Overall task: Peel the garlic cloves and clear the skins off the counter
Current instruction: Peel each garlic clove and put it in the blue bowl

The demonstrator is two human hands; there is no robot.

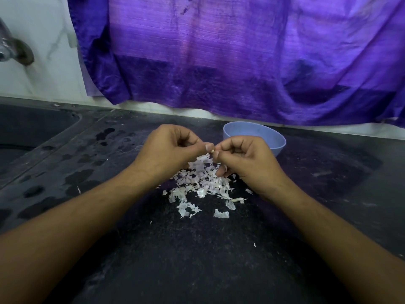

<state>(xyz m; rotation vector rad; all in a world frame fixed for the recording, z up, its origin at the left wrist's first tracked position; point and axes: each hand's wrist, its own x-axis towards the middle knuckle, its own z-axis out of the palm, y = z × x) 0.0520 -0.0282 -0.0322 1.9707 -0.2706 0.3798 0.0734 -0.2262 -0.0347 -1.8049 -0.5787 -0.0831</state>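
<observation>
Dim, soft light, purple glow through the curtain (241, 51), wide-angle bending at blurred edges

Clove up, skins down.
A tiny pale clove (212, 151), mostly hidden and perhaps only a scrap, is pinched between left hand (173, 148) and right hand (245, 159); beneath it, papery white skins (201, 187) lie heaped loosely on the dark counter (197, 249).

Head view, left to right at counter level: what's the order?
tap → sink → left hand → garlic clove, pinched between both hands' fingers → right hand. The bowl and skin pile overlap the hands, so they are left out.
</observation>
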